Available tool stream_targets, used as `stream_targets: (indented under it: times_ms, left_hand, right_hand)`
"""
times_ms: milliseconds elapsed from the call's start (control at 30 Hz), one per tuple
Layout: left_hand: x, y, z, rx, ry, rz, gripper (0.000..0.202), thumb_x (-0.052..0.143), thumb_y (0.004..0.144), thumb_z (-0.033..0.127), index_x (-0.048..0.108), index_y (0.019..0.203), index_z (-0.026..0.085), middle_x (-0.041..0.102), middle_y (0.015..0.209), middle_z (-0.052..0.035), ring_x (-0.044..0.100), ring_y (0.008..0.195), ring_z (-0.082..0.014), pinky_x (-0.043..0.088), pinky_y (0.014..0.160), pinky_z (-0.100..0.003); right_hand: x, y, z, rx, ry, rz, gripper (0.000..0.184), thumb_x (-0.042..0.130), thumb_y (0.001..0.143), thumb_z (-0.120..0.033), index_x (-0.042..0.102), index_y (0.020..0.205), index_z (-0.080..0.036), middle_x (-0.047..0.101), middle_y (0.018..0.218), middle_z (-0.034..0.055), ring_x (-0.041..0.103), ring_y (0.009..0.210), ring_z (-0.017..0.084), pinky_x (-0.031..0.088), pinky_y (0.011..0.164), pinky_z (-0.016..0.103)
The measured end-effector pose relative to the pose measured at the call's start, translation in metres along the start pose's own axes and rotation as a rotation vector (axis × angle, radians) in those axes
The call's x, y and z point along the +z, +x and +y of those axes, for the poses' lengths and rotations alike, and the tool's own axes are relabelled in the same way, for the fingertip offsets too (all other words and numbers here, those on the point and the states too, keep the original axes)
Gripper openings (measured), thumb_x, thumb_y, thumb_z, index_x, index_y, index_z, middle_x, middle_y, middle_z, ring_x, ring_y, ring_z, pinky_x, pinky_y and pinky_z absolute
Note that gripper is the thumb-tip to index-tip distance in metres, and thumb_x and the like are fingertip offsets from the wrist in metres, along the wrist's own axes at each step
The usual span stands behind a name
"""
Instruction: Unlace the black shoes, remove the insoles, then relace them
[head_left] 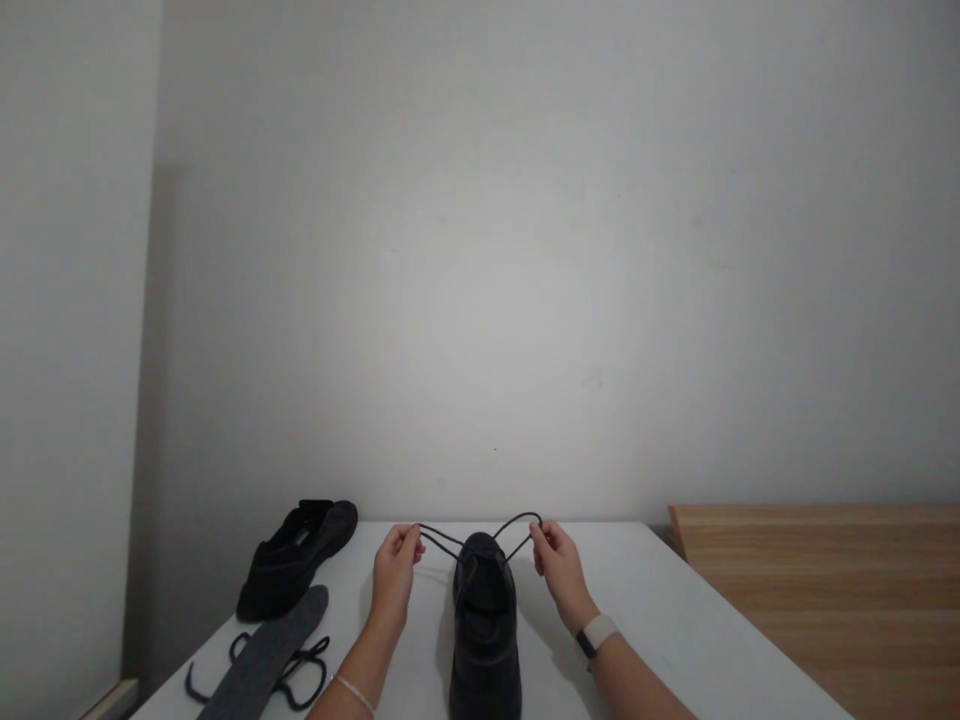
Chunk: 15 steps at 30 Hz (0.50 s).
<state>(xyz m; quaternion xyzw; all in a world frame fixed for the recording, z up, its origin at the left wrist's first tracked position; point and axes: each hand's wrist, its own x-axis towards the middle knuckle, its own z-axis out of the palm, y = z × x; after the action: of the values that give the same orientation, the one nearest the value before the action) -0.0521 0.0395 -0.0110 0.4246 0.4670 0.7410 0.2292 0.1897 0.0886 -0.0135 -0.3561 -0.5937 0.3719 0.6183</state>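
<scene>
A black shoe (pixel 485 625) stands on the white table (pixel 660 620), its toe pointing away from me. A thin black lace (pixel 517 522) runs out from the shoe's far end to both sides. My left hand (pixel 396 580) pinches the left end of the lace, fingers closed. My right hand (pixel 559 572) pinches the right end, where the lace forms a raised loop. A white watch band sits on my right wrist, a thin bracelet on my left.
A second black shoe (pixel 296 555) lies at the table's far left. In front of it lie a dark grey insole (pixel 270 655) and a loose black lace (pixel 304 675). A wooden surface (pixel 825 590) adjoins the table on the right. A plain wall stands behind.
</scene>
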Motion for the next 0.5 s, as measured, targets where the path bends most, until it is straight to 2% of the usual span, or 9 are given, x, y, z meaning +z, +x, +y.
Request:
stream_targets:
  times_ms: [133,267,367,500]
  left_hand:
    - [0.008,-0.007,-0.003,-0.103,0.049,-0.165,0.044,0.071,0.061,0.061,0.057,0.065,0.019,0.058,0.061,0.0011,0.056,0.062,-0.0163,0.041,0.057,-0.026]
    - [0.016,-0.014,-0.011,-0.187,0.08,-0.358,0.048,0.077,0.055,0.061,0.059,0.065,0.017,0.056,0.055,0.0026,0.051,0.049,-0.0127,0.032,0.045,-0.022]
    - [0.019,-0.015,-0.017,-0.205,0.082,-0.42,0.052,0.076,0.054,0.065,0.057,0.064,0.017,0.053,0.052,0.0046,0.048,0.046,-0.0104,0.027,0.043,-0.021]
    - [0.018,-0.014,-0.022,-0.219,0.084,-0.438,0.053,0.074,0.057,0.066,0.057,0.069,0.017,0.052,0.053,0.0059,0.046,0.046,-0.0092,0.027,0.043,-0.02]
  right_hand:
    - [0.003,-0.002,0.004,0.057,-0.012,-0.135,0.055,0.057,0.07,-0.075,0.045,0.064,-0.022,0.043,0.049,-0.006,0.039,0.043,0.01,0.03,0.042,0.024]
    - [0.007,-0.004,0.007,0.104,-0.031,-0.256,0.05,0.064,0.067,-0.068,0.052,0.069,-0.019,0.047,0.051,-0.0056,0.042,0.044,0.01,0.032,0.04,0.022]
    - [0.008,-0.006,0.01,0.13,-0.051,-0.31,0.047,0.067,0.066,-0.064,0.054,0.07,-0.018,0.048,0.052,-0.0051,0.044,0.044,0.01,0.032,0.039,0.021]
    - [0.008,-0.006,0.012,0.125,-0.073,-0.322,0.047,0.066,0.067,-0.064,0.054,0.069,-0.018,0.048,0.049,-0.0052,0.043,0.042,0.01,0.03,0.04,0.022]
